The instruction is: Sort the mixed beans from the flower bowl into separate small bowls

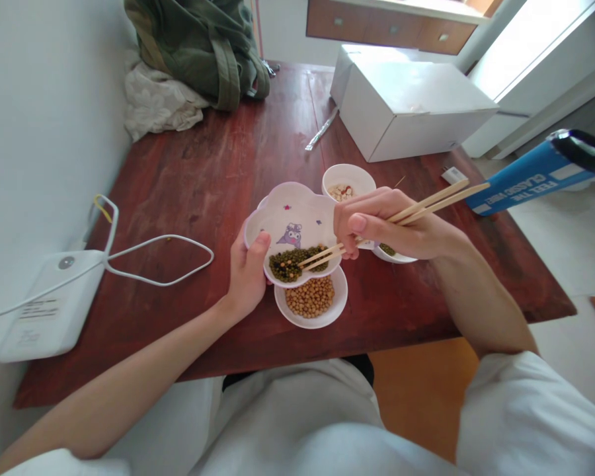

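Reddish wooden worktop (203,165) beside a white wall.
My left hand (248,271) grips the flower-shaped dish (292,218) of mixed beans; my right hand (381,225) clamps chopsticks (426,205) into them.

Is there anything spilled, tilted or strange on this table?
The flower-shaped dish is tilted in the left hand above the bowl of yellow beans. A stray bit lies beside the white cable. Nothing looks damaged.

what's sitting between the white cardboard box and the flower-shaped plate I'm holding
In the head view, one small white bowl holding pale pieces lies between the white cardboard box and the flower-shaped plate, on the wooden table.
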Tool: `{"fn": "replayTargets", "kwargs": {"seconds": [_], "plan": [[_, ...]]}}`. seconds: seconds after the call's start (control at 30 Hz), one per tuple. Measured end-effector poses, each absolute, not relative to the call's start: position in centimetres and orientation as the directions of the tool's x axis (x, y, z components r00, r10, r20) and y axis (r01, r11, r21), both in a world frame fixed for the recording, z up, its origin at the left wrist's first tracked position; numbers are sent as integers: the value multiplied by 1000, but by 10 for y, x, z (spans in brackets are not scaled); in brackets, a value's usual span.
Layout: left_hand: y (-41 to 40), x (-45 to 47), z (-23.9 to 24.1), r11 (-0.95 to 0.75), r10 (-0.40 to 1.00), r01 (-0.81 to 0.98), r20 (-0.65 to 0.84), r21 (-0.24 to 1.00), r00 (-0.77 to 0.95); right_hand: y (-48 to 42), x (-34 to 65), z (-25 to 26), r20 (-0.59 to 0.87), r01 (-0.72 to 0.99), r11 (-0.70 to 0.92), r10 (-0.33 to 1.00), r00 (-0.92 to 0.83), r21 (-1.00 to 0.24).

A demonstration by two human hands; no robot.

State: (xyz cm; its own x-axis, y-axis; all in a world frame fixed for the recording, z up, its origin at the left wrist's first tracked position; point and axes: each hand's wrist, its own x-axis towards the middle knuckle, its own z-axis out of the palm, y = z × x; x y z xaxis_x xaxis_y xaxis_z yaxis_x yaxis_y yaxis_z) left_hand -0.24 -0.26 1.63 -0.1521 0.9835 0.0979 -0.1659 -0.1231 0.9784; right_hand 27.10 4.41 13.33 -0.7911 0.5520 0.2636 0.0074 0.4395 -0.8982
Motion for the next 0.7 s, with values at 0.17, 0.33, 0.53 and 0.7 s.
{"fn": "replayTargets", "kwargs": {"seconds": [0.17, 0.33, 0.53, 0.7], "plan": [[0, -3, 15, -144, 978, -140, 120, 980, -168, 45, 269, 133, 294, -3, 469, 548, -783, -883], [0, -5, 15, -161, 975, -132, 137, 978, -177, 48, 270, 130, 263, 20, 430, 586, -767, -903], [1, -6, 10, -148, 975, -145, 120, 978, -186, 49, 271, 132, 246, 35, 417, 600, -761, -908], [3, -5, 10, -144, 968, -156, 107, 977, -226, 49, 271, 136, 299, 33, 461, 627, -720, -887]]}}
